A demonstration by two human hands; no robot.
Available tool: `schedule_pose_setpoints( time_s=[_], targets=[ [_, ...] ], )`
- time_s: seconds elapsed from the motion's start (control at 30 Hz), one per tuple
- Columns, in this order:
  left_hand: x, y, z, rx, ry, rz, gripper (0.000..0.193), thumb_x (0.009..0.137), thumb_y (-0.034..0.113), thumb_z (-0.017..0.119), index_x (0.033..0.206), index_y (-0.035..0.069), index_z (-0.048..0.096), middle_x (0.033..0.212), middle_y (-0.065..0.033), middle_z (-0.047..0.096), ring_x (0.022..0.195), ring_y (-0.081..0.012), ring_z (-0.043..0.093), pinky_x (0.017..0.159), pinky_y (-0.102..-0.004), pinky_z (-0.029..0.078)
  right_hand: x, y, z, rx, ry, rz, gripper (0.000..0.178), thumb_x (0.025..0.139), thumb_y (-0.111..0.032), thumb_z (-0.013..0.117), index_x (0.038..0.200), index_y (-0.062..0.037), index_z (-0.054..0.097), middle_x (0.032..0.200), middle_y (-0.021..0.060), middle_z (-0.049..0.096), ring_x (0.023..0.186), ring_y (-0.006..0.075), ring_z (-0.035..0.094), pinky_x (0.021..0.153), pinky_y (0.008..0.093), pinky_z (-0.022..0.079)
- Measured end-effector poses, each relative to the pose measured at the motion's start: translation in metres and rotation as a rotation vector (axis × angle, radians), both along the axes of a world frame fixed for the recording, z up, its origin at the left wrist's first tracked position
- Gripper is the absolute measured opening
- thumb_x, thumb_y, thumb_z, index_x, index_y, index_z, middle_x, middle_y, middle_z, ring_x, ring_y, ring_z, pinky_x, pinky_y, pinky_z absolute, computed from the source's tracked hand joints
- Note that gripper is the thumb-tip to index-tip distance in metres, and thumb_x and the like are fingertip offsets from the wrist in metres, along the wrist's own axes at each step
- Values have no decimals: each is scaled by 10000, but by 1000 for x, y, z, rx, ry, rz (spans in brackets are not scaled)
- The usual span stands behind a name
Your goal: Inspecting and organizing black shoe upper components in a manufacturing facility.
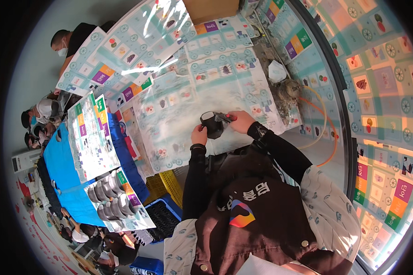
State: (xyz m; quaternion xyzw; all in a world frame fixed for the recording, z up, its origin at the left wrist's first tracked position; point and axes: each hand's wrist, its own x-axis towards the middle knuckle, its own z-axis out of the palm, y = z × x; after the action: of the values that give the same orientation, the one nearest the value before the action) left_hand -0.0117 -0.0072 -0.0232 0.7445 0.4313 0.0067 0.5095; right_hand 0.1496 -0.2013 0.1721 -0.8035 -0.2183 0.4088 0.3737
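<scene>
By the papered table point(204, 101), the left hand point(199, 134) gripped a black piece point(213, 130), the right hand point(241, 122) a dark tool point(225, 118); work seemed unfinished, grey pieces point(110, 195) lay in rows

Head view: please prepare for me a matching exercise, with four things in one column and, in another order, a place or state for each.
Things:
1. Left hand
2. Right hand
3. Orange hose
4. Grey curved parts

Places or states:
A. in rows on a patterned sheet
B. grips a black cup-shaped part
C. curved, at the picture's right
D. holds a narrow dark object

Pairs: 1-B, 2-D, 3-C, 4-A
</scene>
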Motion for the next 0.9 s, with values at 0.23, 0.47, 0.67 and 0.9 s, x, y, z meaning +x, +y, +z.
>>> schedule_pose_setpoints(
  time_s=[0.23, 0.47, 0.67, 0.9],
  targets=[
    [-4, 2, -7, 35, -80, -14, 415, 876, 270, 715, 1195, 6, 687, 1019, -151, 751, 897, -257, 721, 778, -367, 566, 4, 20, -19, -89, -315, 194, 268, 737, -218, 614, 909, -32, 702, 913, 229, 701, 894, 440, 655, 842, 495, 523],
    [0, 6, -18, -81, -121, -48, 455, 880, 214, 740, 1250, -27, 628, 1068, -163, 724, 831, -230, 717, 684, -346, 600, 9, 14, -14, -90, -383, 332, 387, 737, -168, 589, 1074, -24, 715, 928, 249, 693, 907, 446, 641, 814, 478, 519],
    [8, -1, 31, -231, -125, -17, 469, 860, 220, 769, 1234, -24, 625, 1054, -168, 719, 869, -236, 716, 691, -353, 610, 12, 7, 0, -230, -279, 165, 398, 753, -174, 591, 1104, -25, 703, 973, 263, 684, 957, 441, 636, 844, 466, 513],
    [9, -4, 26, -158, -138, -40, 466, 843, 208, 785, 1209, -28, 619, 1032, -167, 718, 823, -238, 714, 677, -350, 607, 5, 0, -2, -74, -329, 104, 257, 770, -163, 569, 950, -22, 688, 930, 255, 679, 924, 449, 635, 817, 507, 500]
  ],
)
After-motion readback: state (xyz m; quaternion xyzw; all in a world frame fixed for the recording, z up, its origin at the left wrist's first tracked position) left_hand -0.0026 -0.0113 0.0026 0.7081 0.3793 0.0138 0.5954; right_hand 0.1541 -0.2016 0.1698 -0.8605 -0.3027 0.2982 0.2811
